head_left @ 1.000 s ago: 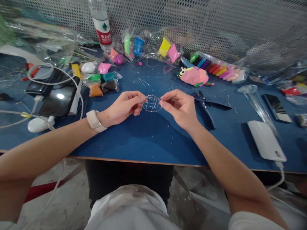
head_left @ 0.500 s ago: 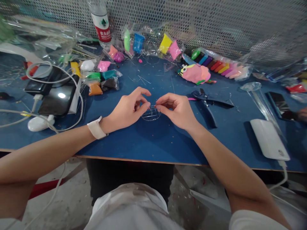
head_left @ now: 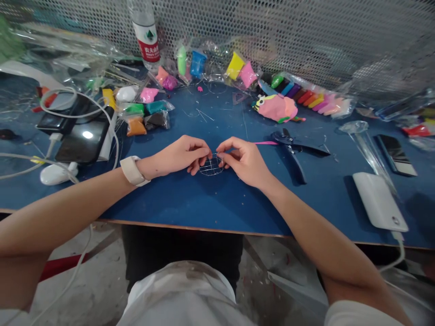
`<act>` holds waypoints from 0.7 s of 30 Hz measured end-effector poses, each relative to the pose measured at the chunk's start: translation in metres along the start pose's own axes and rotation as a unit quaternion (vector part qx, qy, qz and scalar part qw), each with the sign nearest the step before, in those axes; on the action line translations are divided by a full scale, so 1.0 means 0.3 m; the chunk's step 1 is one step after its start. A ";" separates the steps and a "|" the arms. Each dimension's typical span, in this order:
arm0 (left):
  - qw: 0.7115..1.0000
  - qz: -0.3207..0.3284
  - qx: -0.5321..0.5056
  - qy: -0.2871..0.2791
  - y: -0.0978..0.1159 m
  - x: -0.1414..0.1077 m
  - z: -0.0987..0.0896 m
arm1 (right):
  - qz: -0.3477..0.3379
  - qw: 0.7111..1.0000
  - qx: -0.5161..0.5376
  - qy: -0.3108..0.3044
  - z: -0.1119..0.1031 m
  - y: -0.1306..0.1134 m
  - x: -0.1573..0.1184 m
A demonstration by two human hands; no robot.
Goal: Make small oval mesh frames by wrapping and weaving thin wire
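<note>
Between my two hands a small round wire frame (head_left: pixel 211 171) with crossing wires is held just above the blue table. My left hand (head_left: pixel 189 156) has its thumb and fingers closed at the frame's left edge. On the right side, the thumb and forefinger of my right hand (head_left: pixel 239 159) pinch the frame's rim. Parts of the rim are hidden behind the fingertips. Right of my right hand lie dark-handled pliers (head_left: pixel 288 147), and a thin pink strip (head_left: pixel 266 143) reaches toward them.
A pink clay figure (head_left: pixel 277 107) lies behind the pliers, beside a row of coloured clay sticks (head_left: pixel 311 96). Bagged clay (head_left: pixel 136 126), a water bottle (head_left: pixel 147 38) and loose wires (head_left: pixel 205 114) stand or lie farther back. Phones (head_left: pixel 84 136) and cables are left; a white power bank (head_left: pixel 379 201) is right.
My left hand has turned over, its fingers now curling down beside the wire frame. The frame has shifted slightly toward me. A hand at the far right edge has left the phone there.
</note>
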State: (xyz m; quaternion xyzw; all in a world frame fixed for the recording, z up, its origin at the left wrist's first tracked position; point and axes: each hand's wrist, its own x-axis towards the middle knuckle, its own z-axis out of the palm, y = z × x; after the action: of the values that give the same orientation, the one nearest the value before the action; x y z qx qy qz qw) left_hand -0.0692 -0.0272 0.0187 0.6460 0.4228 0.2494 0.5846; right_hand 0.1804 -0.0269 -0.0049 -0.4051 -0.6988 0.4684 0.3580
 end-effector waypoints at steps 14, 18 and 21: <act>0.994 -0.030 0.102 -0.026 0.057 -0.015 -0.002 | -0.017 0.996 -0.084 -0.008 0.010 -0.016 -0.015; 0.993 -0.034 0.110 -0.029 0.069 -0.018 0.002 | -0.018 0.995 -0.097 -0.011 0.007 -0.026 -0.020; 0.992 -0.040 0.117 -0.027 0.073 -0.019 0.006 | -0.016 0.995 -0.096 -0.022 0.004 -0.025 -0.019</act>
State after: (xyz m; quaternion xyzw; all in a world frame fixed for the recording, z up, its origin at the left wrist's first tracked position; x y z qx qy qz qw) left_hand -0.0650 -0.0321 0.0404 0.6989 0.4586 0.1570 0.5259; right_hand 0.1800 -0.0342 0.0012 -0.4156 -0.7545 0.4023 0.3100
